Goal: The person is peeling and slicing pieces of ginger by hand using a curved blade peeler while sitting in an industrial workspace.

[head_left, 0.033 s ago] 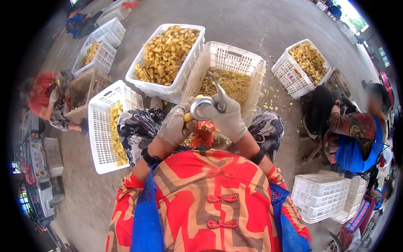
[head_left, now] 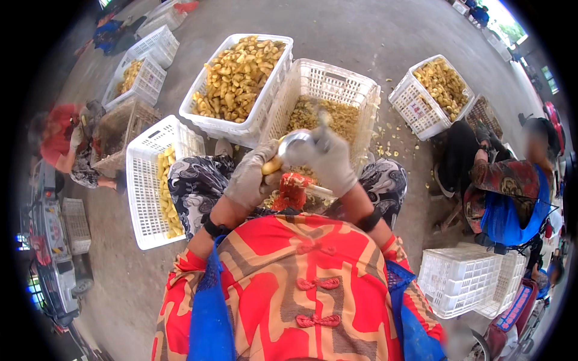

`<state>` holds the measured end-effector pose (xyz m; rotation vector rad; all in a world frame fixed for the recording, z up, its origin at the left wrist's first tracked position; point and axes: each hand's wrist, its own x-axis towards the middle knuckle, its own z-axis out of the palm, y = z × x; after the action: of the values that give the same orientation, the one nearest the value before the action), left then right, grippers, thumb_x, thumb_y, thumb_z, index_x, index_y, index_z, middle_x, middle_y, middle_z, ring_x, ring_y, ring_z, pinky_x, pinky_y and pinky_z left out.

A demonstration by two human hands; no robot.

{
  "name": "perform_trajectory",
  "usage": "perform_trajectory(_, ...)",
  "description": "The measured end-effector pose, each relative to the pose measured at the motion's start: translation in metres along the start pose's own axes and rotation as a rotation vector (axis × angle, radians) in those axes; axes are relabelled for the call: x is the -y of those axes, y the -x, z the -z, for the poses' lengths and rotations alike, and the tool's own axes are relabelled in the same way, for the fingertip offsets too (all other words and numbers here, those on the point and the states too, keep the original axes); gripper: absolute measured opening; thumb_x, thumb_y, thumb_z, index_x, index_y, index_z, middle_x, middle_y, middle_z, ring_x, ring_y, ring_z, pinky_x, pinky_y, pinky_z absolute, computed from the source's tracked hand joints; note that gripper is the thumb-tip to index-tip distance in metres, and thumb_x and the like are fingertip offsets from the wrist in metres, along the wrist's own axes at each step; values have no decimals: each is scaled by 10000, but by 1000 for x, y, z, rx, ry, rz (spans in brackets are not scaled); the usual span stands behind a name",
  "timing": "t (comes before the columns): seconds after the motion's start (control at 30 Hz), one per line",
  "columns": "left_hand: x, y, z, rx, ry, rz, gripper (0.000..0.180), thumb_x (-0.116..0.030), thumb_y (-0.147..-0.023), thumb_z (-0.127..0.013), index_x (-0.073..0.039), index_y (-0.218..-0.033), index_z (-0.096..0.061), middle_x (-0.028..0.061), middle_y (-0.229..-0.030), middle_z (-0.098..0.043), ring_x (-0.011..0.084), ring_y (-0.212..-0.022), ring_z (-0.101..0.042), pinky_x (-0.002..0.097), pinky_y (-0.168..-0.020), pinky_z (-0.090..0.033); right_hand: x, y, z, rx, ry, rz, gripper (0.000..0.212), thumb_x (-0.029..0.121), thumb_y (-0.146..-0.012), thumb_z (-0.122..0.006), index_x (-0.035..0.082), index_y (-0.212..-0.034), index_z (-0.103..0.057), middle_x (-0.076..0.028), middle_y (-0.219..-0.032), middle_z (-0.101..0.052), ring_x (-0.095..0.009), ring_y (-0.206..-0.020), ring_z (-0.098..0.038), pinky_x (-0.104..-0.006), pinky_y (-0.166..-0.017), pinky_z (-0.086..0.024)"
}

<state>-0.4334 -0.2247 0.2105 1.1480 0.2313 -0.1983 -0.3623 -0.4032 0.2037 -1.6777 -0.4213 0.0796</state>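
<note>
My gloved left hand is closed around a peeled yellow ginger piece, part of which sticks out beside the thumb. Against its upper end rests a metal tool with a broad shiny ring. My gloved right hand grips this tool, its fingers blurred by motion. The tool's upper part is smeared too. Both hands are close together above my lap, in front of a white crate holding ginger scraps. Below them is a red textured thing that I cannot make out.
A white crate heaped with ginger stands ahead to the left. By my left knee, another crate holds peeled pieces. Farther right is a ginger-filled crate. Stacked crates stand near a seated person; another person sits at left.
My right hand has shifted slightly with the tool and is now blurred. The tool's curved prong, sharp before, is smeared. More of the ginger piece shows in my left hand.
</note>
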Motion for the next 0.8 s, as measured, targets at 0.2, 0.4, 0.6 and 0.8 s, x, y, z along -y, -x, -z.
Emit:
perform_trajectory(0.2, -13, 5, -6, -33, 543, 332, 358, -344, -1010, -396, -17, -1102, -509, 73, -770, -542, 57, -441, -420, 158, -333, -312, 6, 2, 7, 16, -29, 202, 90, 109, -814, -709, 73, -807, -627, -6, -773, -656, -82, -611, -542, -240, -554, -451)
perform_trajectory(0.4, -15, 10, -2, -16, 356, 256, 332, -328, -1006, -414, -41, -1141, -514, 76, -830, -576, 69, -475, -462, 162, -351, -343, 6, -10, 26, -248, -390, -119, 94, 45, -798, -699, 51, -782, -606, 38, -691, -591, -35, -591, -494, -205, -528, -428)
perform_trajectory(0.6, -10, 7, -9, -6, 65, 225, 380, -354, -996, -428, 3, -1079, -530, 63, -812, -573, 73, -486, -467, 170, -373, -351, 10, -1, 2, -107, -359, -161, 76, 1, -787, -670, 35, -817, -610, 69, -701, -551, -4, -619, -482, -183, -539, -422)
perform_trajectory(0.8, -16, 14, -12, 72, -107, 164, 331, -315, -1005, -390, -34, -1058, -558, 12, -777, -559, 48, -477, -443, 172, -375, -329, 12, 2, 3, -78, -377, -189, 102, 32, -771, -696, 36, -839, -619, 61, -725, -571, -1, -621, -447, -180, -535, -398)
